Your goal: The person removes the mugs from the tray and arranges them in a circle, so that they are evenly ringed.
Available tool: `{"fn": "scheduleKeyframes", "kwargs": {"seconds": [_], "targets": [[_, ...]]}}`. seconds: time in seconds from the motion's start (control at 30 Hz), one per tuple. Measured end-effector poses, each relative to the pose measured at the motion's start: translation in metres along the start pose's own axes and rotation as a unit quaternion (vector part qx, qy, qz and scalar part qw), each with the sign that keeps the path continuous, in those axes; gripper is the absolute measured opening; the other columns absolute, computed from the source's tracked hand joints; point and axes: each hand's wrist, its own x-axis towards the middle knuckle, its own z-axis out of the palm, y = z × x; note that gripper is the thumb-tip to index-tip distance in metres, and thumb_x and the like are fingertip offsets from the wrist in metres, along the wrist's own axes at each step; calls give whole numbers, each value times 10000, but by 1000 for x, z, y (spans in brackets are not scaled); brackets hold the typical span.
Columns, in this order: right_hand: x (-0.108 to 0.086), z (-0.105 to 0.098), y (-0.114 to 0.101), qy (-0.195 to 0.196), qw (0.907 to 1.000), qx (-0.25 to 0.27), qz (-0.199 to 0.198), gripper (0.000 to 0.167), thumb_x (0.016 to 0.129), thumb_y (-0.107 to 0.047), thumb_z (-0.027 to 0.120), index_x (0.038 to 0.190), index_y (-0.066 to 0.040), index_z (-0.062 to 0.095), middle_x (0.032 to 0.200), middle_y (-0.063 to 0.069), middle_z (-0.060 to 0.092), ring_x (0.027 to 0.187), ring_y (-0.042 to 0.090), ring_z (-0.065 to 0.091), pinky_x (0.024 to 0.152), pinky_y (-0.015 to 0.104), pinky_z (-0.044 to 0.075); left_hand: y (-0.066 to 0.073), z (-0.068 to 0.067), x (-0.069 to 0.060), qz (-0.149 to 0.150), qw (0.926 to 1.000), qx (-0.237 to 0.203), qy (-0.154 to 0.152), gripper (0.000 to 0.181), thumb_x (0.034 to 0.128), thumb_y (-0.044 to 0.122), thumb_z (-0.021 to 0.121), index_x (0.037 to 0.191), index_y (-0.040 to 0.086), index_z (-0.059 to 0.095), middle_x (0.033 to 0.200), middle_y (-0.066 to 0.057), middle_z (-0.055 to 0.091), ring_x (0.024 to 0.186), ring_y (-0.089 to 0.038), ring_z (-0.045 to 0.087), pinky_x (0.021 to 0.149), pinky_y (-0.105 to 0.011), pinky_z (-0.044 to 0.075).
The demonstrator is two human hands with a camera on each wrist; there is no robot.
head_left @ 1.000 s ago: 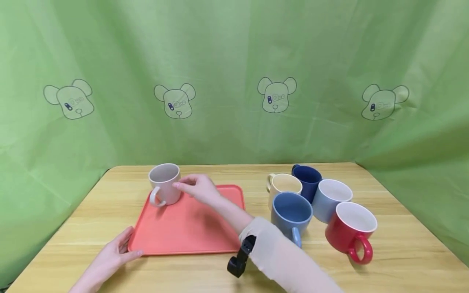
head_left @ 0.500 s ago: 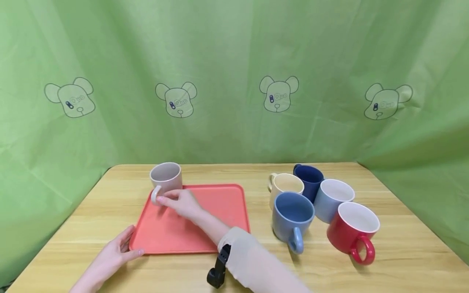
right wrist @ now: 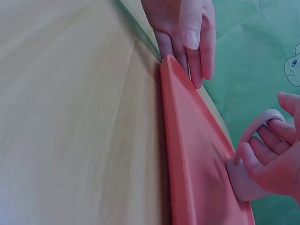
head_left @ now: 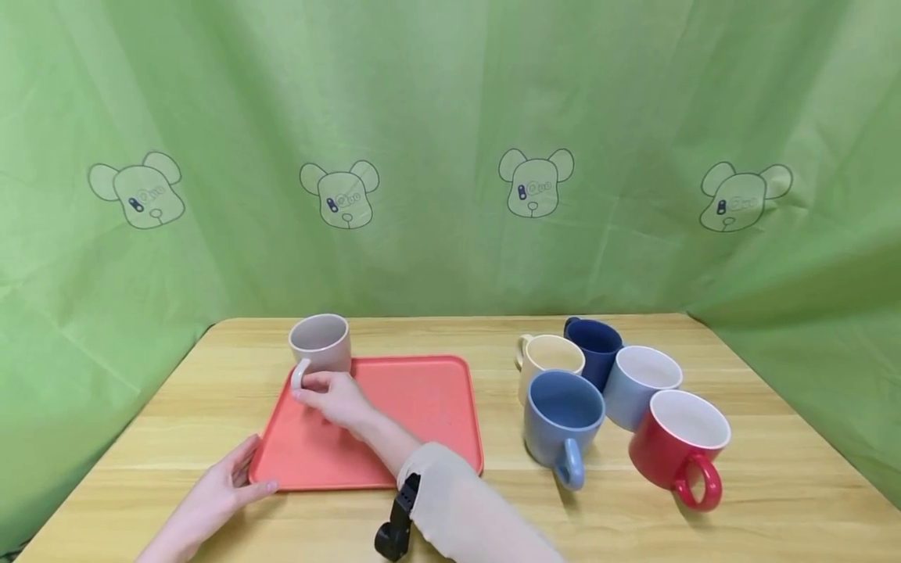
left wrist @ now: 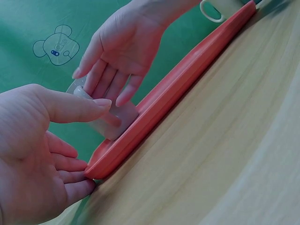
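Note:
A grey-pink mug stands upright on the far-left part of the coral-red tray. Its handle points towards me and slightly left. My right hand is at this handle, with loosely bent fingers by it and the thumb standing apart in the left wrist view. Whether the fingertips touch the handle is hard to tell. At the tray's near-left corner, my left hand touches the edge with its fingertips; its thumb stays stretched out above the rim.
On the right of the wooden table stand several mugs: cream, navy, pale blue, mid-blue and red. A green curtain hangs behind the table and along its sides.
My right hand has moved from the mug's right side down and left to its handle, then slightly nearer me. The left hand stays at the tray corner.

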Motion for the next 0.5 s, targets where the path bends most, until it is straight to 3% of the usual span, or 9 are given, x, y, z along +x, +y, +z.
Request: {"fn": "scheduleKeyframes", "kwargs": {"seconds": [0.2,0.5], "targets": [[3,-1,9,-155,9998,80,-6,228,841,-86,675,1052,-2,652,900,5,658,669,45,524,534,264,502,-1,3,-1,38,10000,0,30,845,856,145,658,1392,-184,94,1439,-366,143,1315,-441,217,1045,-453,253],[8,-6,10,-125,9982,592,53,197,859,-111,659,985,39,665,775,7,640,677,192,611,582,311,540,-1,1,0,15,9999,83,74,849,858,154,656,1392,-184,89,1439,-367,133,1315,-452,205,1041,-451,242]]}}
